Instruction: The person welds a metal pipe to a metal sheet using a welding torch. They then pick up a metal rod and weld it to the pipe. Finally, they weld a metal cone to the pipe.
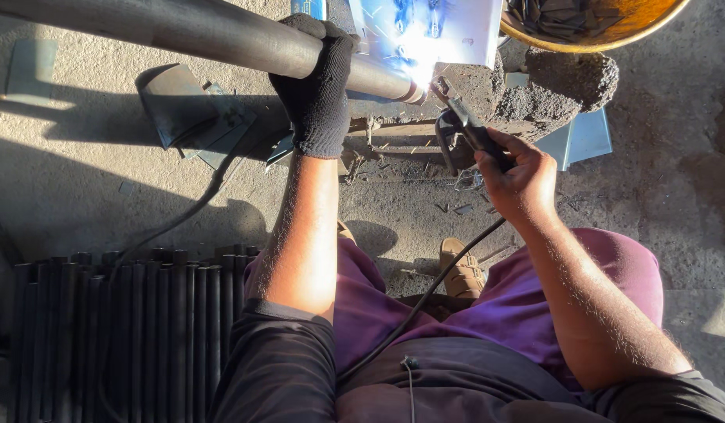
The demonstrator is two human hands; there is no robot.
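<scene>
Long round steel pipe (182, 31), dark and smooth, runs from upper left to its end beside the right hand. Left hand (319, 86) in a black knit glove is wrapped over the pipe near that end, fingers curled round it in a firm grasp. Right hand (519, 176), bare, is clenched on the dark handle of the welding electrode holder (464, 125); the holder's tip meets the pipe end at a bright blue-white arc (417, 70), just right of the gloved hand. Thin black cable (425, 294) trails from the right hand down across the purple trousers (503, 305). Flat pale metal plate (433, 27) sits just above the arc. Rough, crumbly block (566, 82) is above the right hand. Bundle of dark straight rods (120, 329) lies below and left of the left forearm. Ground (676, 180) is rough grey concrete, gritty, in hard sunlight with deep shadows. Tan sandal (460, 270) shows between the forearms.
</scene>
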